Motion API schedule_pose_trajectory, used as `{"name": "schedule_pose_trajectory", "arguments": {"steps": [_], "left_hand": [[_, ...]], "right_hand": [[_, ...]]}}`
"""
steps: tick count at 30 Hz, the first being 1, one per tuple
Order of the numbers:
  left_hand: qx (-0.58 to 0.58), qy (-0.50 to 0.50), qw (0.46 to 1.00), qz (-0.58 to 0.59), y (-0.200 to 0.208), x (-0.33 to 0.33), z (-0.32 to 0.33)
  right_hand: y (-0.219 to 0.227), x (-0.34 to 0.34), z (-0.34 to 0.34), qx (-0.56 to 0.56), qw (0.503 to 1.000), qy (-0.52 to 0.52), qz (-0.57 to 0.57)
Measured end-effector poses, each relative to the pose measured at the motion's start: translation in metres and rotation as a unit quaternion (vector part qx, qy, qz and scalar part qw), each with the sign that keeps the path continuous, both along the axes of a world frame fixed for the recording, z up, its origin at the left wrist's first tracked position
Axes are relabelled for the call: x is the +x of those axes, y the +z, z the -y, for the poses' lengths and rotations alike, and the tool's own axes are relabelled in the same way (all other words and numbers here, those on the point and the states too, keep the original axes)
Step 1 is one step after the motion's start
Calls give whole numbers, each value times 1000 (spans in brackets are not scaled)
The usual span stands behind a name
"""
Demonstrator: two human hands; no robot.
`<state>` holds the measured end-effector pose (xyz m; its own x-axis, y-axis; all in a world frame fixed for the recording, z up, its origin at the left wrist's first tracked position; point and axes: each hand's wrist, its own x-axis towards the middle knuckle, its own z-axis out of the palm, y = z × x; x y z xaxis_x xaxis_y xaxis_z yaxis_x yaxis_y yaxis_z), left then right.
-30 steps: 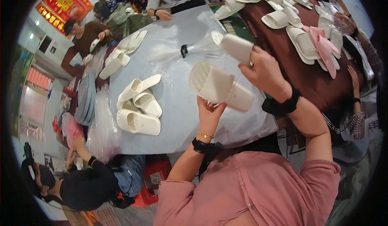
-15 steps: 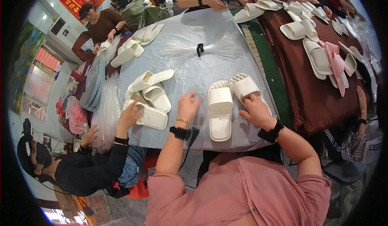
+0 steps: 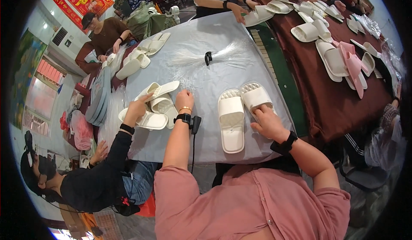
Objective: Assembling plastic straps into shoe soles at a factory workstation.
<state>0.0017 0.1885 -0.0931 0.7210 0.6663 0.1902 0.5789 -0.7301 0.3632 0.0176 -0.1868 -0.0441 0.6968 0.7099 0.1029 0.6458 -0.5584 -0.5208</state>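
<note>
Right hand (image 3: 267, 122) lies palm down on the near end of a white slipper (image 3: 255, 96), fingers spread over it, pressing rather than gripping. This slipper sits angled on the grey table cover (image 3: 206, 74), touching a second white slipper (image 3: 231, 120) that lies sole-up just to its left, lengthwise toward the table's near edge. Left hand (image 3: 184, 100) rests on the cover well left of that pair, fingers curled loosely, nothing held; it sits just beside a small heap of white slippers (image 3: 156, 104). A black wrist strap with a dangling cable (image 3: 193, 143) is on the left forearm. A co-worker's hand (image 3: 138, 108), in a black sleeve, reaches onto the same heap from the left. Farther out, mid-table, a bundle of thin white plastic ties (image 3: 210, 57) lies fanned, bound by a black clip. Beyond, more white slippers lie at the far-left edge (image 3: 150, 47). To the right, a dark red table (image 3: 326, 98) carries white slippers and one pink pair (image 3: 352, 64).
</note>
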Motion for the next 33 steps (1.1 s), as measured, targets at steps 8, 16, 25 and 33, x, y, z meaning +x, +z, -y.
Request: {"name": "schedule_pose_trajectory", "arguments": {"steps": [8, 16, 25, 33], "left_hand": [[34, 13, 996, -76, 27, -61, 4], [156, 51, 921, 353, 64, -162, -52], [-157, -168, 932, 281, 144, -166, 93], [-337, -416, 845, -6, 141, -125, 195]], "right_hand": [[-10, 7, 6, -2, 1000, 2, 13], [-6, 4, 5, -4, 1000, 7, -6], [35, -1, 10, 301, 952, -45, -42], [54, -51, 7, 230, 940, 196, -160]]}}
